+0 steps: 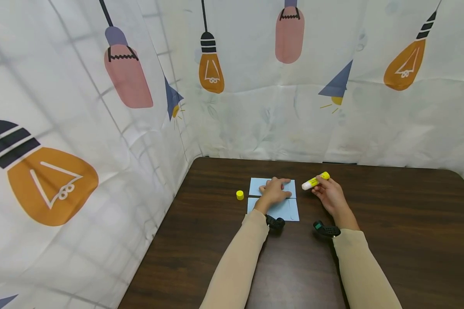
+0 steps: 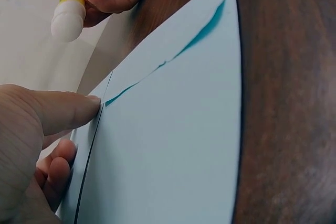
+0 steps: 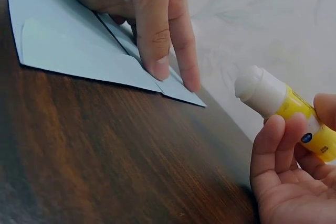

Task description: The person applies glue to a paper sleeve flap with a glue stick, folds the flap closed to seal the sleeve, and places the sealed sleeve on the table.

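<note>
Two light blue paper panels, an upper one (image 1: 256, 184) and a lower one (image 1: 288, 209), lie on the table with a thin dark seam between them. My left hand (image 1: 273, 193) presses on the paper at that seam, thumb and fingers spread. In the left wrist view, a teal sliver (image 2: 202, 30) shows along a slanting edge of the near panel. My right hand (image 1: 331, 198) holds a yellow and white glue stick (image 1: 314, 182) in the air, right of the paper. Its white rounded end (image 3: 251, 83) is uncapped and points left, apart from the paper.
A yellow cap (image 1: 240, 195) stands on the dark wooden table (image 1: 201, 240), left of the paper. White curtains (image 1: 247, 120) printed with lamps hang behind the table and along its left side. Dark wrist devices (image 1: 274, 222) sit under both wrists.
</note>
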`<state>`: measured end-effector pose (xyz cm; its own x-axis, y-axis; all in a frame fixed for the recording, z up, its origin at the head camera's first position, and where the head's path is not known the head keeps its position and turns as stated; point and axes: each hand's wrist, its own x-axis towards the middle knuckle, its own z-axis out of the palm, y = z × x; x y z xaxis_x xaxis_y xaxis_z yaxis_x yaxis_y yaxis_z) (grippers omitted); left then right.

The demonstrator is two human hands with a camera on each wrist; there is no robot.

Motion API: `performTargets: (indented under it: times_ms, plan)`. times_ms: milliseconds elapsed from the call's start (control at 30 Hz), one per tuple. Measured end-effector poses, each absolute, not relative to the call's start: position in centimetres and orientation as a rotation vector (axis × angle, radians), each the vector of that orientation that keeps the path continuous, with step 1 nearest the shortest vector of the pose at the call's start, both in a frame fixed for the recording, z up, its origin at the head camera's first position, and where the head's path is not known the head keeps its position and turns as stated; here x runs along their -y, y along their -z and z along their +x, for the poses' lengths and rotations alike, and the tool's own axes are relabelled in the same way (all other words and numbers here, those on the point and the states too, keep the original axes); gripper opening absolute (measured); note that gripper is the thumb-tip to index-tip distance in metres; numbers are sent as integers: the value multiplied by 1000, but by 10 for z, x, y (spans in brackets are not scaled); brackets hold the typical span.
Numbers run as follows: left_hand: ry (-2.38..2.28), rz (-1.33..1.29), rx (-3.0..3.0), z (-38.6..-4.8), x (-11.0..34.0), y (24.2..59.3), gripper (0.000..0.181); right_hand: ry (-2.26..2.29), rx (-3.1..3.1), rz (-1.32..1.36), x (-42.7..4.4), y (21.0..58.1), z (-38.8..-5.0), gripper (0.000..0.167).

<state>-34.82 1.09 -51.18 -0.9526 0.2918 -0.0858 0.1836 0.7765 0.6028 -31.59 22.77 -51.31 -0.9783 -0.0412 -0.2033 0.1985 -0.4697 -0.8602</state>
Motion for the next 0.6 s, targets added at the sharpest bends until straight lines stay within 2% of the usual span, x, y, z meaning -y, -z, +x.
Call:
performTargets:
  times_ms: [600]
  plan:
    - [-974,396,-2786,-348,-8,513,41,2555,-1543,234,-225,512,-305,23]
